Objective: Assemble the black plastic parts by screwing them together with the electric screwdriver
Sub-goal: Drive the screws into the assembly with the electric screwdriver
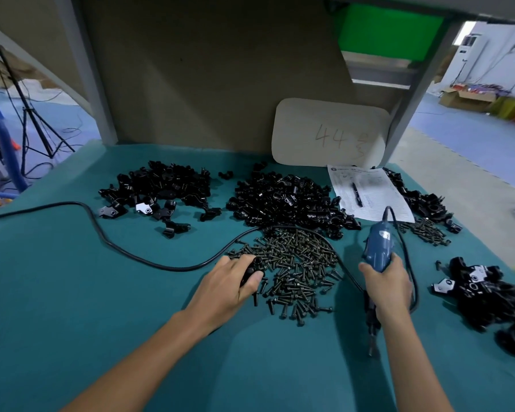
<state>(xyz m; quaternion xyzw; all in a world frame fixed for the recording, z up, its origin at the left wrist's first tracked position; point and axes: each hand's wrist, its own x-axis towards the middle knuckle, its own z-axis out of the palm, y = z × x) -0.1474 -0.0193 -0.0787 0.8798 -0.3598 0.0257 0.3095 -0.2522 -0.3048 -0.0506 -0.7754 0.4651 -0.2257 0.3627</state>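
Black plastic parts [286, 197] lie heaped toward the far edge of the table [101, 292], with an assembled-looking heap [488, 295] by its right edge. My left hand [235, 282] curls around one black part [252, 270] at the screw pile [301, 272] mid-table, probably to seat a screw. My right hand [388, 285] is clamped on the blue electric screwdriver [379, 248], its bit [372, 337] pointing toward the near edge, ready but clear.

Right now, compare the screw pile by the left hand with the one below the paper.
The central screw pile is far larger than the right screw pile. The left hand rests at the central screw pile's edge; no hand touches the right screw pile. Both are loose dark screws.
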